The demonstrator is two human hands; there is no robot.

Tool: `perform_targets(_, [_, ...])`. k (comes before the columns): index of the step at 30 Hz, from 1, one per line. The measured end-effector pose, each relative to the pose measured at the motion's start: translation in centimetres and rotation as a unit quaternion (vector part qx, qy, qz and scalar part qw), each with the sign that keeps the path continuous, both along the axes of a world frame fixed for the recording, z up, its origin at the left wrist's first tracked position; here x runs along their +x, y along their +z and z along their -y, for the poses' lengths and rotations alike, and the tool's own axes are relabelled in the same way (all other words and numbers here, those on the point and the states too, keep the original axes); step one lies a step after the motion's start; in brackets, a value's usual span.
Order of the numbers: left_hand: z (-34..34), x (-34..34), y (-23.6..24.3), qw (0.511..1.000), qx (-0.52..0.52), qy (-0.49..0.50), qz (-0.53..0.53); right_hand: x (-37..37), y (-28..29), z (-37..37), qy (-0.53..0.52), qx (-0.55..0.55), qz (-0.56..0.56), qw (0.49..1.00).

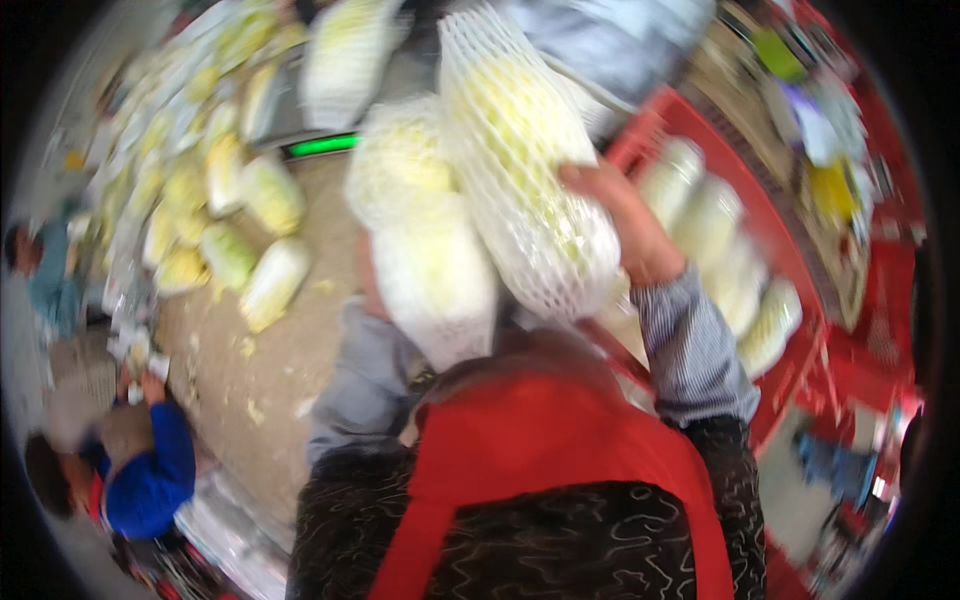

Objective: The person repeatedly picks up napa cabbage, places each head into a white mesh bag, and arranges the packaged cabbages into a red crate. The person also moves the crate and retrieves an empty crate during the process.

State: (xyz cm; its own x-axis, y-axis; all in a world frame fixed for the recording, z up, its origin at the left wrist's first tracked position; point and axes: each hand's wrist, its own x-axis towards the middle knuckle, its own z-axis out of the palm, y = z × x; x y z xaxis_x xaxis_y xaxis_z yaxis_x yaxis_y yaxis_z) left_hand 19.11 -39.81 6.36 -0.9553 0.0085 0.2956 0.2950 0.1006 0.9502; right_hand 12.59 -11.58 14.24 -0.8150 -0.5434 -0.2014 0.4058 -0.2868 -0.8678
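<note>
My right hand (628,222) grips a napa cabbage (530,150) in a white foam net sleeve, its fingers round the side. Close beside it, a second net-sleeved cabbage (435,265) rests against my left hand (371,283), which is mostly hidden behind it but appears closed on it. Another netted cabbage (402,150) shows just beyond that one, touching it. Further off, a pale wrapped cabbage (348,65) lies on a scale with a lit green display (322,146). The picture is smeared by motion.
A red crate (790,235) at my right holds several wrapped cabbages (708,215). Bare cabbages (272,190) are heaped on the brown table (225,345) at left. A person in blue (150,475) works at lower left; another person (50,270) is beyond.
</note>
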Motion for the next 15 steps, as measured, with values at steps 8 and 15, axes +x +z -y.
perform_targets(8, [-14.2, -4.3, 6.0, 0.827, 0.443, -0.247, 0.242, 8.5, 3.2, -17.9, -0.284, -0.027, 0.032, 0.958])
perform_targets(15, [-22.6, -6.7, 5.0, 0.943, 0.009, -0.308, 0.125, 15.6, -3.1, -21.6, -0.378, 0.092, -0.002, 0.921])
